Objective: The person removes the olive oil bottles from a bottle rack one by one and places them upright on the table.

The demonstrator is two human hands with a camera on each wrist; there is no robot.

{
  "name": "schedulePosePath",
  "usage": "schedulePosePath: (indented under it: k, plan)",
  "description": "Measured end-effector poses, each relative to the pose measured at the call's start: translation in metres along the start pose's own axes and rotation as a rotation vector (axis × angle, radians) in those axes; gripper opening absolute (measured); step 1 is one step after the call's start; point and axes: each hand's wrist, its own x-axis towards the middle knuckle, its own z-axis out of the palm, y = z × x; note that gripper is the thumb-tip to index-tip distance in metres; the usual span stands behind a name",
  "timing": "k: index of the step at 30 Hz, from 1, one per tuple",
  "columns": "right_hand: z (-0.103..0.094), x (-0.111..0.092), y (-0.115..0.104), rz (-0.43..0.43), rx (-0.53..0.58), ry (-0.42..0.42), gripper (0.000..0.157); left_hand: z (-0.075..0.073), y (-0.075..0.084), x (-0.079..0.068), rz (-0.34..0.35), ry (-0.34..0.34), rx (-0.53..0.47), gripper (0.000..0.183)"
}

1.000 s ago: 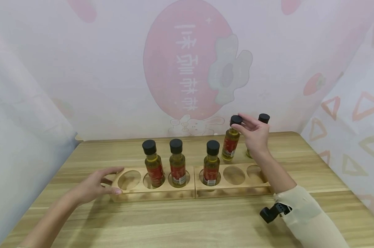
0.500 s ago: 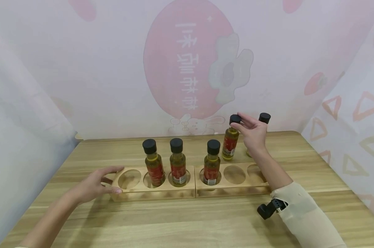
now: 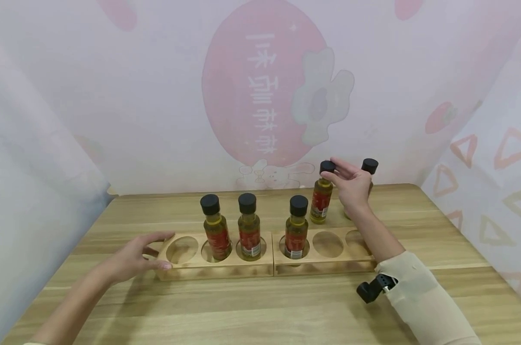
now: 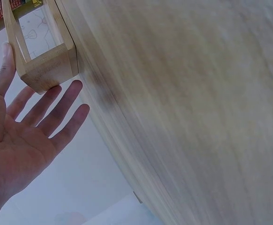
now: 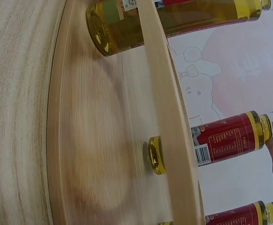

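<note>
A light wooden bottle rack [image 3: 255, 272] with round holes lies across the table, with a seam at its middle. Three oil bottles stand in it, black-capped and red-labelled: one bottle [image 3: 217, 235] left, one bottle [image 3: 249, 235] beside it, one bottle [image 3: 295, 235] right of the seam. My left hand [image 3: 133, 258] holds the rack's left end, thumb at the front corner, index finger at the back. Behind the rack, my right hand [image 3: 353, 187] pinches another oil bottle [image 3: 321, 201] near its cap; this bottle stands upright. A further bottle [image 3: 369, 166] is partly hidden behind that hand.
The wooden table [image 3: 225, 311] extends in front of the rack and on both sides. A printed cloth [image 3: 165, 96] hangs behind it. A black camera mount [image 3: 374, 289] sticks out from the right sleeve, above the table.
Both hands keep their holds, and the bottles stay put. My right wrist and sleeve have shifted slightly left; the head view has moved a little.
</note>
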Motion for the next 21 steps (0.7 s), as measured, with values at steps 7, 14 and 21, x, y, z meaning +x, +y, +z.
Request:
schedulePosePath:
  k: [7, 14, 21]
  plan:
    - [0.0006, 0.0012, 0.0039, 0.001, 0.017, -0.005, 0.046, 0.0016, 0.0003, -0.0001, -0.001, -0.003, -0.012, 0.079]
    - [0.0008, 0.0036, 0.0036, 0.036, -0.025, -0.014, 0.046, 0.0014, 0.0011, -0.0012, -0.006, 0.0, -0.023, 0.079]
    - [0.0018, 0.0054, 0.0021, 0.063, -0.079, -0.025, 0.047, -0.0007, 0.0032, -0.0024, -0.017, 0.002, -0.014, 0.079]
